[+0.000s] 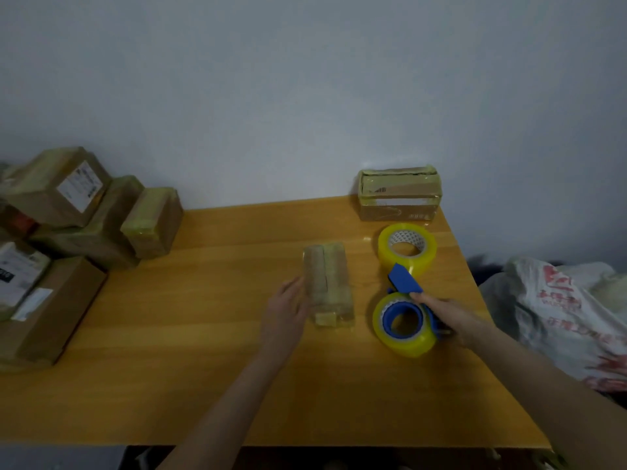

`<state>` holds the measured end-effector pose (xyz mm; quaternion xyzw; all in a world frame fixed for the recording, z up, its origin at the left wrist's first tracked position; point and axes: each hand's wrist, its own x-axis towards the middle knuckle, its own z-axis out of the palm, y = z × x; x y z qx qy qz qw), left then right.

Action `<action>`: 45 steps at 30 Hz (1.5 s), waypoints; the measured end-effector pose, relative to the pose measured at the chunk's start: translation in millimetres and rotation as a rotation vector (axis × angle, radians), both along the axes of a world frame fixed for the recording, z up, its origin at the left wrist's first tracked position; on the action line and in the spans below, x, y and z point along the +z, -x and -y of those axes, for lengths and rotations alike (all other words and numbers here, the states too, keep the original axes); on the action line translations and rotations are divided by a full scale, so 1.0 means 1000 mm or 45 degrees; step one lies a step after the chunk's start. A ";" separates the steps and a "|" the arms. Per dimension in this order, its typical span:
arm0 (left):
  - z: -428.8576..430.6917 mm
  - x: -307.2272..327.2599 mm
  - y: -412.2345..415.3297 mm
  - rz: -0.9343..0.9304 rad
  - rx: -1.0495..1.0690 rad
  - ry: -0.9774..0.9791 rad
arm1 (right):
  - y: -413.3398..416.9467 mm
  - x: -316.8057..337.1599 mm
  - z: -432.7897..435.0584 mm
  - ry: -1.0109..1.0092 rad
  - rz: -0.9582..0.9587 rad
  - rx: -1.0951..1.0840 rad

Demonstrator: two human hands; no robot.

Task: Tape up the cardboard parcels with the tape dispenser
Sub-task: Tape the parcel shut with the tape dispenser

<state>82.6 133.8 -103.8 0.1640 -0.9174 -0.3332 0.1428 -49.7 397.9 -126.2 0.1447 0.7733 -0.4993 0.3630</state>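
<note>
Task item: parcel (327,283) lies centrally on the table (203,368).
Left grip: left hand (288,310) open, straight fingers against parcel's left side.
Right grip: right hand (448,313) wrapped round tape dispenser (403,320), just right of parcel.
Recommendation: brace parcel firmly; draw tape straight along top seam.

Stacked parcels (78,245) cut off at left edge; their labels (80,186) unreadable.

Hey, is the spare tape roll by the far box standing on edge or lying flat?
Lying flat: the spare roll sits on the table beyond the dispenser, with its core hole facing up.
</note>
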 end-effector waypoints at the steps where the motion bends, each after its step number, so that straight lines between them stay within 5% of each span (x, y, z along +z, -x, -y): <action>1: 0.005 0.000 -0.001 0.037 0.114 -0.023 | 0.002 0.003 -0.001 -0.170 -0.176 0.151; 3: 0.013 -0.002 -0.003 0.163 0.223 -0.037 | 0.004 0.009 0.002 -0.524 -0.643 0.453; 5: 0.013 -0.002 0.000 0.270 0.230 -0.084 | -0.004 0.020 0.023 -0.538 -0.914 0.516; 12: -0.002 -0.003 0.020 0.268 0.168 -0.588 | -0.037 0.025 0.101 -0.138 -0.870 0.651; 18: 0.002 -0.010 0.015 0.228 0.136 -0.723 | -0.038 0.013 0.101 -0.051 -0.802 0.531; 22: 0.003 -0.013 0.013 0.196 0.096 -0.609 | -0.038 0.011 0.103 -0.102 -0.850 0.535; 30: 0.006 -0.026 0.013 0.177 -0.056 0.044 | -0.036 0.001 0.110 -0.403 -1.095 0.646; 37: -0.001 -0.033 0.020 0.501 0.059 0.201 | -0.036 0.000 0.115 -0.670 -1.273 0.875; 41: 0.000 -0.034 0.019 0.177 -0.104 0.279 | -0.031 0.001 0.112 -0.618 -1.346 0.933; 45: -0.005 -0.032 0.020 0.205 -0.238 0.147 | -0.033 -0.003 0.111 -0.484 -1.306 0.940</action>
